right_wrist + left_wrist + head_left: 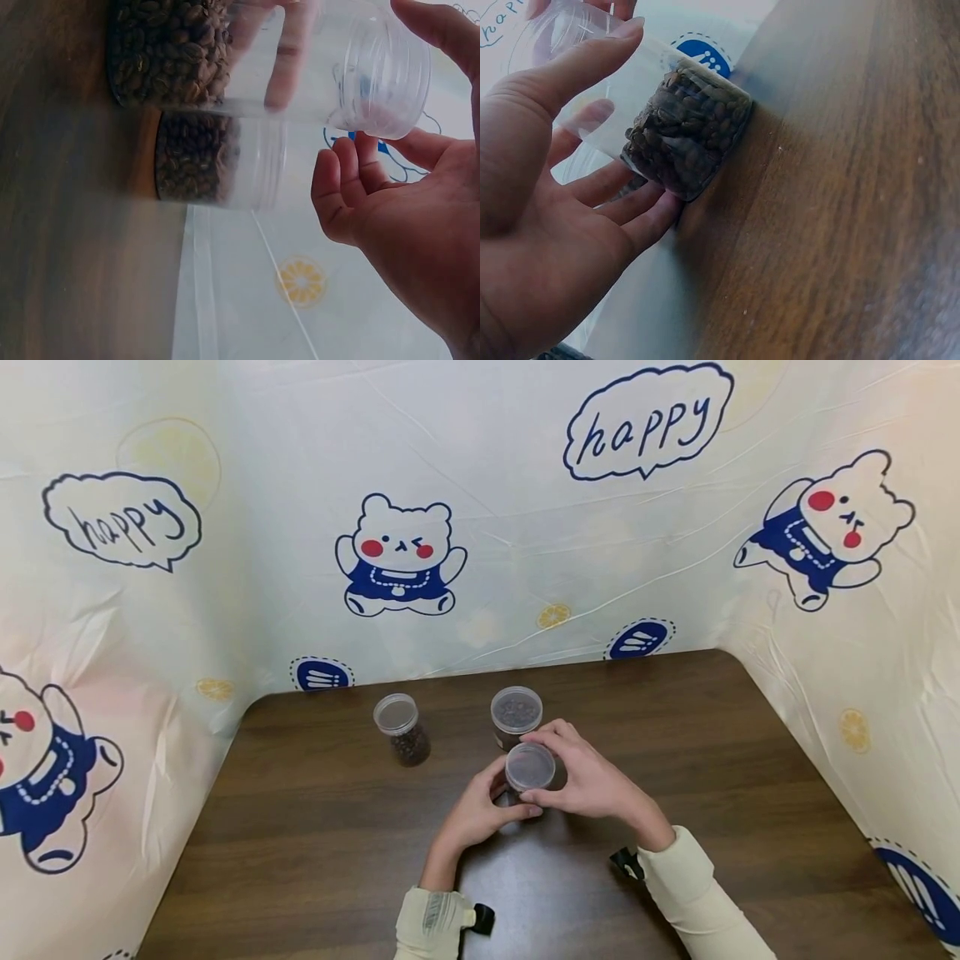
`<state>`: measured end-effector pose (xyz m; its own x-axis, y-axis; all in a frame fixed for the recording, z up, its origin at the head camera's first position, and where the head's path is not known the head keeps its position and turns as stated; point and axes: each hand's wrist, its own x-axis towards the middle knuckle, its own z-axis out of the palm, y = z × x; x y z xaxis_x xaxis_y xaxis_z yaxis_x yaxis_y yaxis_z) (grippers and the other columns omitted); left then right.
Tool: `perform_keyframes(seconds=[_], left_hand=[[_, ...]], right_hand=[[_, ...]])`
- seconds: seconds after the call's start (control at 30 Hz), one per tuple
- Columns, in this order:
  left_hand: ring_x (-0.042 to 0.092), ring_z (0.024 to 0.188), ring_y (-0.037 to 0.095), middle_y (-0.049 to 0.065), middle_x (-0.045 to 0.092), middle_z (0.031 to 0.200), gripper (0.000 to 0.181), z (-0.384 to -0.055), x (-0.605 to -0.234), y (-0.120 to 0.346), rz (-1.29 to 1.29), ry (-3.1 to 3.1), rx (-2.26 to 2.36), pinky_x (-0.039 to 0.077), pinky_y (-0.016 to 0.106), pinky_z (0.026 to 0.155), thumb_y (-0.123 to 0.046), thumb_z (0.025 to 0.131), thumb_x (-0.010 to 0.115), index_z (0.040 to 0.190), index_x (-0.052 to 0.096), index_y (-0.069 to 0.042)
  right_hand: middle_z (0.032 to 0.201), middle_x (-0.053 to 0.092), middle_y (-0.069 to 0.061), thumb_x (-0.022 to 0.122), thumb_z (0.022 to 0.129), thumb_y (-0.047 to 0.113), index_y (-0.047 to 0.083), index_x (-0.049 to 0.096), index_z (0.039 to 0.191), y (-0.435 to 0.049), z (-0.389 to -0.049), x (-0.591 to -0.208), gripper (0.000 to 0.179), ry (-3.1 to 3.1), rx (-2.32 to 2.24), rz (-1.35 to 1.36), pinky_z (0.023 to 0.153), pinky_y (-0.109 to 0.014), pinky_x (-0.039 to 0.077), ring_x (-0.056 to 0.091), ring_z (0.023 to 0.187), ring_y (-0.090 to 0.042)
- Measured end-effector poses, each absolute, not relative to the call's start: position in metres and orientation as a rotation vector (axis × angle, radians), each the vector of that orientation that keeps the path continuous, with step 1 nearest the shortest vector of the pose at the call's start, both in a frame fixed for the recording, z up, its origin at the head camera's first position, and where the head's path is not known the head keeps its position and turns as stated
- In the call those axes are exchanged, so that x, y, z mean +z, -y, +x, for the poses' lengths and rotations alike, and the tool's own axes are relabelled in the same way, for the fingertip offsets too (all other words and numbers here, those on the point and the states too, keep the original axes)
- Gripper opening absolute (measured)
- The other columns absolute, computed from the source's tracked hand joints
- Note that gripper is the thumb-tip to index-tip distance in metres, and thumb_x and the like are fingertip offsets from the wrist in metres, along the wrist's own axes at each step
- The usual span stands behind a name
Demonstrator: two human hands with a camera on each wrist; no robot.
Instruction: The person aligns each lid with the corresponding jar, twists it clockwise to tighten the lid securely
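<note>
A clear screw-top jar (pixel 530 767) stands on the table between both hands, roughly half full of brown coffee beans (pixel 690 124). My left hand (pixel 474 810) grips its body from the left, thumb on the near side and fingers round the far side. From the right, my right hand (pixel 588 772) holds the clear lid (pixel 401 79) by its rim, with thumb and fingertips on opposite edges. Close behind stands a second lidded jar (pixel 516 708) of beans, partly covered by the right hand in the head view.
A third lidded jar (pixel 405 735) holding dark beans stands farther left. All the jars are on a brown wooden table (pixel 315 852). A pale curtain (pixel 510 527) printed with bears encloses the table's back and sides.
</note>
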<state>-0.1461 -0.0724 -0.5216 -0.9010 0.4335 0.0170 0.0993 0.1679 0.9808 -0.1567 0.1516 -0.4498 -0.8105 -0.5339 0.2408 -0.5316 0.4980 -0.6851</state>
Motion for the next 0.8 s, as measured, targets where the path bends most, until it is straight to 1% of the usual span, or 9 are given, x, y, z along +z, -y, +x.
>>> perform_keyframes(seconds=[0.2,0.57,0.8], left_hand=[[0.060,0.135,0.015,-0.006,0.063,0.144,0.075,-0.1470,-0.5229,0.0725,0.529,-2.194,1.791,0.047,0.036,0.117,-0.019,0.084,0.091,0.147,0.054,-0.035],[0.061,0.134,0.019,-0.002,0.064,0.143,0.074,-0.1466,-0.5221,0.0726,0.541,-2.182,1.807,0.048,0.036,0.115,-0.017,0.084,0.091,0.147,0.055,-0.032],[0.060,0.136,0.019,-0.003,0.062,0.145,0.075,-0.1464,-0.5214,0.0734,0.538,-2.171,1.802,0.047,0.037,0.115,-0.019,0.085,0.090,0.148,0.054,-0.035]], right_hand=[[0.127,0.055,-0.001,0.092,0.081,0.033,0.017,0.062,0.141,-0.1492,-0.1576,-0.4527,0.070,-2.702,-1.246,-0.965,0.097,-0.038,0.054,0.055,0.116,-0.015],[0.129,0.061,-0.003,0.091,0.081,0.035,0.017,0.062,0.140,-0.1503,-0.1601,-0.4571,0.068,-2.713,-1.246,-1.024,0.097,-0.041,0.053,0.053,0.121,-0.017],[0.130,0.059,-0.002,0.091,0.081,0.034,0.015,0.064,0.140,-0.1499,-0.1604,-0.4546,0.067,-2.697,-1.241,-1.004,0.097,-0.041,0.053,0.051,0.121,-0.017]])
